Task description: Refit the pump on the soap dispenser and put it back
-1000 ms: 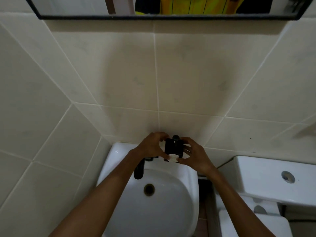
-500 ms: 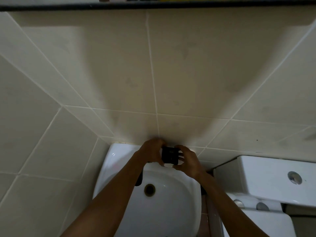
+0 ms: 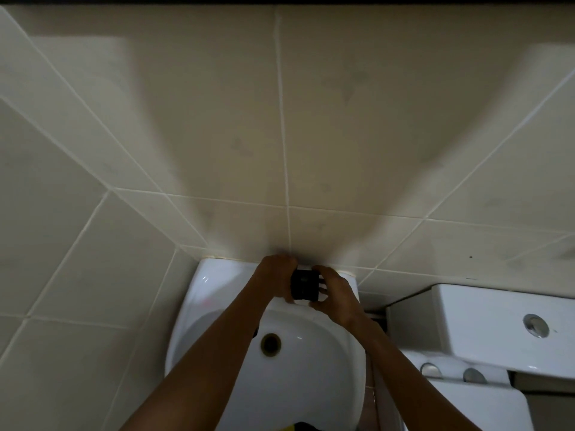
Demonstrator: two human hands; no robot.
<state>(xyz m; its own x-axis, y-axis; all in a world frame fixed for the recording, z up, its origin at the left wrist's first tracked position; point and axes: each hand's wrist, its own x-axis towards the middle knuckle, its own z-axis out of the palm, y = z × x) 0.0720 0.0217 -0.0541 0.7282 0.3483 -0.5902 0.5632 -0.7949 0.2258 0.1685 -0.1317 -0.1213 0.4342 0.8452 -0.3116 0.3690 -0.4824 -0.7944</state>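
Observation:
A small black soap dispenser (image 3: 305,284) is at the back rim of the white sink (image 3: 217,275), close to the tiled wall. My left hand (image 3: 277,276) wraps its left side and my right hand (image 3: 334,293) grips its right side. The fingers hide most of it, and I cannot tell the pump from the body or whether it rests on the rim.
The sink bowl with its drain (image 3: 270,344) lies below the hands. A dark tap part (image 3: 255,332) peeks from under my left forearm. A white toilet cistern (image 3: 497,328) with a flush button stands to the right. The tiled wall (image 3: 280,135) rises behind.
Both hands have carried the dispenser down and back toward the sink's rear rim. The view has tilted down, so the mirror is out of sight.

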